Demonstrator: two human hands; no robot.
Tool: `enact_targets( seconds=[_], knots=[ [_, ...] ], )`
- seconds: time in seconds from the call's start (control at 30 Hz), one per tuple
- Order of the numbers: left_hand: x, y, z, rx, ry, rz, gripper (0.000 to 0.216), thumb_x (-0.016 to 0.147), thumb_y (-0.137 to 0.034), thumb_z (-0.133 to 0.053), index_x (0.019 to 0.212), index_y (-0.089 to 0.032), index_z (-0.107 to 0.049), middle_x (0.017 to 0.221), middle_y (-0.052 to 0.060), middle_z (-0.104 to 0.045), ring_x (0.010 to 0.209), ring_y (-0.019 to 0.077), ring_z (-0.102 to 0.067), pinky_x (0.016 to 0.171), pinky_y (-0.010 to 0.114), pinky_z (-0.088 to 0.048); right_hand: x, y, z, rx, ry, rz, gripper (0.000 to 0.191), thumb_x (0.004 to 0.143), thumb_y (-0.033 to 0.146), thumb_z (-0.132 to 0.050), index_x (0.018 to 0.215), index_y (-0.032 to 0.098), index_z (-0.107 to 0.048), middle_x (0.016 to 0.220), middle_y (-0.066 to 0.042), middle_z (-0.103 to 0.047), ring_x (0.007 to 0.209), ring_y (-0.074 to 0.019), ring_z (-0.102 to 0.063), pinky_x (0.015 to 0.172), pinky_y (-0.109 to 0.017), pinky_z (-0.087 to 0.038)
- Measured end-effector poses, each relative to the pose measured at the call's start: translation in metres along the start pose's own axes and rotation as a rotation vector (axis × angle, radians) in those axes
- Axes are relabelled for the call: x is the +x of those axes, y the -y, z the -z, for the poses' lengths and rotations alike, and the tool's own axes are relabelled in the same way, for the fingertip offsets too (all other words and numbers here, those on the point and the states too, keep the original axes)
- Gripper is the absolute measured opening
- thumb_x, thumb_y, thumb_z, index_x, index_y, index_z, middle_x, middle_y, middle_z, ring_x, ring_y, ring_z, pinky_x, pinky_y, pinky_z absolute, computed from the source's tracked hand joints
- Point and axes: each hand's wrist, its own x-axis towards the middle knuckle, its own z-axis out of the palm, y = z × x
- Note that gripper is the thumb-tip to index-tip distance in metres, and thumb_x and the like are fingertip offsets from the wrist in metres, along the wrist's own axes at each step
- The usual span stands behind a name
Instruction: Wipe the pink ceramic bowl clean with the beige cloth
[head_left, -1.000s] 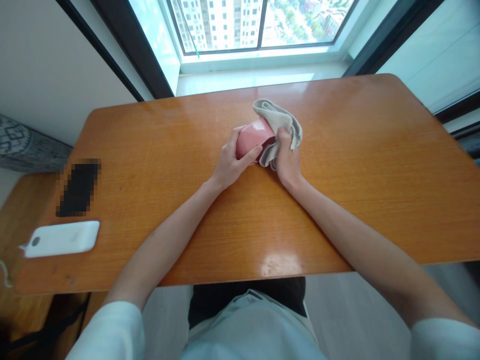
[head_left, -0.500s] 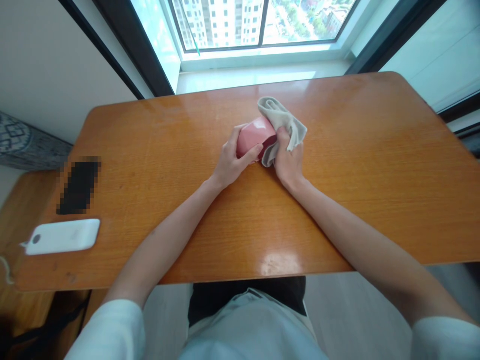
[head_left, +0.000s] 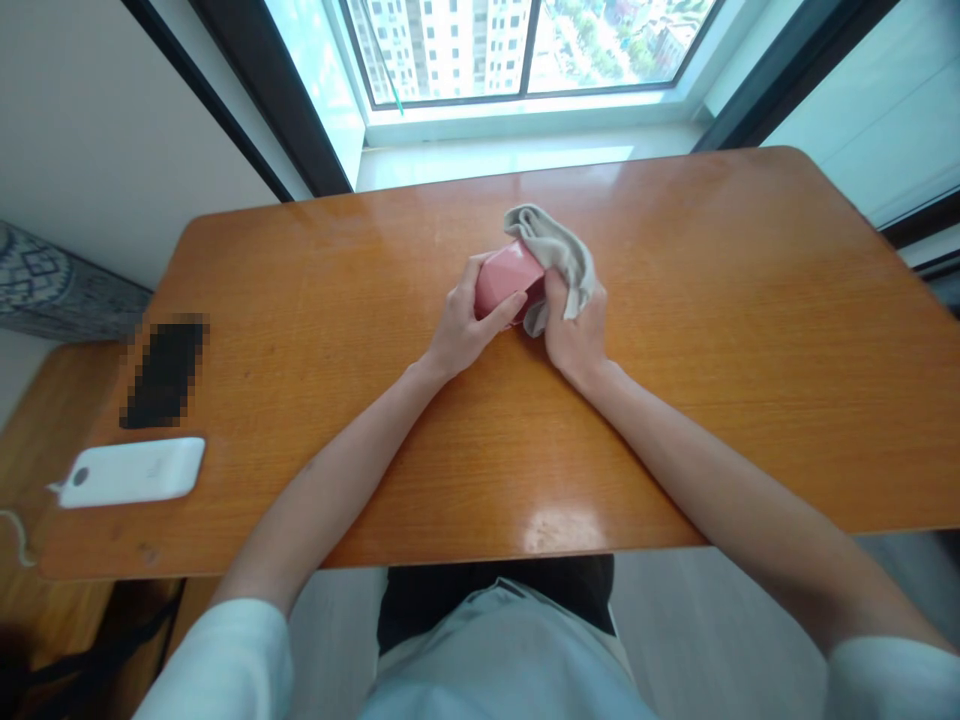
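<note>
A pink cup [head_left: 504,278] lies tipped on its side near the middle of the orange wooden table [head_left: 675,330]. My left hand [head_left: 461,325] wraps around its left side, thumb and fingers closed on it. My right hand [head_left: 574,330] is closed on a beige cloth [head_left: 559,255], which is pressed against the cup's right end and drapes over its far side. The cup's opening is hidden by the cloth.
A white flat device [head_left: 131,472] with a cable lies at the table's left front corner, with a blurred dark rectangle [head_left: 165,370] just behind it. A window sill [head_left: 510,160] runs along the table's far edge. A lower wooden surface [head_left: 15,440] adjoins on the left.
The cloth has shifted leftward and bunched closer over the cup as my right hand moved against it. My left hand has kept its hold on the cup.
</note>
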Motion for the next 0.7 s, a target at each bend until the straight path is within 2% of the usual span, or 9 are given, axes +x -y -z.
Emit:
enact_targets(
  seconds=[0.07, 0.13, 0.2, 0.37, 0.43, 0.5, 0.57, 0.63, 0.7],
  knots=[
    [-0.001, 0.009, -0.001, -0.031, 0.001, -0.003, 0.066, 0.097, -0.078, -0.069, 0.138, -0.028, -0.057, 0.121, 0.006, -0.076, 0.103, 0.0239, -0.075, 0.092, 0.042, -0.064, -0.001, 0.014, 0.003, -0.047, 0.112, 0.173, 0.055, 0.107, 0.074, -0.052, 0.139, 0.036, -0.075, 0.154, -0.004, -0.072, 0.158, -0.0347, -0.057, 0.137, -0.064, -0.04],
    [-0.002, 0.015, -0.001, -0.054, -0.002, -0.007, 0.068, 0.095, -0.082, -0.068, 0.138, -0.03, -0.056, 0.12, 0.007, -0.076, 0.101, 0.0253, -0.074, 0.09, 0.046, -0.065, -0.001, 0.022, 0.004, -0.074, 0.178, 0.271, 0.053, 0.105, 0.075, -0.055, 0.141, 0.042, -0.073, 0.161, 0.0, -0.068, 0.165, -0.0349, -0.049, 0.141, -0.065, -0.032],
    [-0.001, 0.013, -0.001, -0.045, 0.001, 0.005, 0.066, 0.096, -0.08, -0.068, 0.138, -0.031, -0.056, 0.122, 0.007, -0.076, 0.103, 0.0255, -0.074, 0.091, 0.046, -0.064, 0.0, 0.017, 0.002, -0.058, 0.155, 0.238, 0.055, 0.106, 0.076, -0.051, 0.143, 0.041, -0.072, 0.161, -0.001, -0.068, 0.164, -0.0338, -0.051, 0.141, -0.064, -0.034],
    [0.001, -0.004, 0.001, 0.028, 0.025, 0.006, 0.062, 0.101, -0.074, -0.069, 0.14, -0.028, -0.056, 0.127, 0.006, -0.074, 0.114, 0.0251, -0.075, 0.1, 0.041, -0.061, 0.004, -0.011, -0.003, 0.017, -0.058, -0.144, 0.065, 0.112, 0.074, -0.034, 0.136, 0.029, -0.075, 0.133, -0.008, -0.081, 0.136, -0.0308, -0.073, 0.128, -0.06, -0.053],
    [0.0, -0.002, 0.001, 0.015, 0.026, 0.01, 0.063, 0.101, -0.075, -0.068, 0.141, -0.028, -0.055, 0.129, 0.006, -0.074, 0.115, 0.0252, -0.076, 0.101, 0.041, -0.061, 0.003, -0.005, 0.0, -0.023, -0.004, -0.043, 0.064, 0.111, 0.075, -0.038, 0.141, 0.03, -0.074, 0.141, -0.008, -0.078, 0.14, -0.032, -0.071, 0.13, -0.061, -0.051],
    [-0.002, 0.005, 0.0, -0.017, 0.02, 0.022, 0.066, 0.099, -0.077, -0.069, 0.141, -0.029, -0.054, 0.128, 0.006, -0.075, 0.11, 0.025, -0.076, 0.098, 0.042, -0.063, 0.002, 0.01, 0.004, -0.092, 0.115, 0.176, 0.06, 0.108, 0.075, -0.045, 0.148, 0.037, -0.07, 0.158, -0.004, -0.07, 0.157, -0.0336, -0.058, 0.137, -0.063, -0.041],
    [-0.003, 0.011, -0.002, -0.048, 0.01, 0.035, 0.071, 0.096, -0.082, -0.07, 0.141, -0.029, -0.054, 0.126, 0.007, -0.076, 0.106, 0.0253, -0.076, 0.094, 0.044, -0.065, 0.001, 0.021, 0.007, -0.134, 0.203, 0.294, 0.056, 0.105, 0.076, -0.051, 0.148, 0.044, -0.069, 0.165, 0.001, -0.064, 0.168, -0.034, -0.046, 0.142, -0.065, -0.032],
    [-0.002, 0.011, -0.003, -0.052, -0.003, 0.038, 0.073, 0.094, -0.083, -0.07, 0.139, -0.028, -0.054, 0.125, 0.007, -0.076, 0.107, 0.0256, -0.075, 0.094, 0.044, -0.064, 0.001, 0.019, 0.005, -0.107, 0.212, 0.262, 0.055, 0.105, 0.076, -0.052, 0.146, 0.045, -0.07, 0.164, 0.002, -0.065, 0.167, -0.034, -0.046, 0.142, -0.067, -0.031],
    [-0.001, 0.006, -0.002, -0.023, -0.006, 0.035, 0.069, 0.096, -0.08, -0.07, 0.138, -0.027, -0.056, 0.126, 0.006, -0.076, 0.11, 0.025, -0.075, 0.096, 0.042, -0.063, 0.003, 0.002, 0.001, -0.032, 0.147, 0.143, 0.058, 0.108, 0.076, -0.046, 0.144, 0.039, -0.071, 0.157, -0.002, -0.07, 0.159, -0.0334, -0.056, 0.138, -0.065, -0.039]
  ],
)
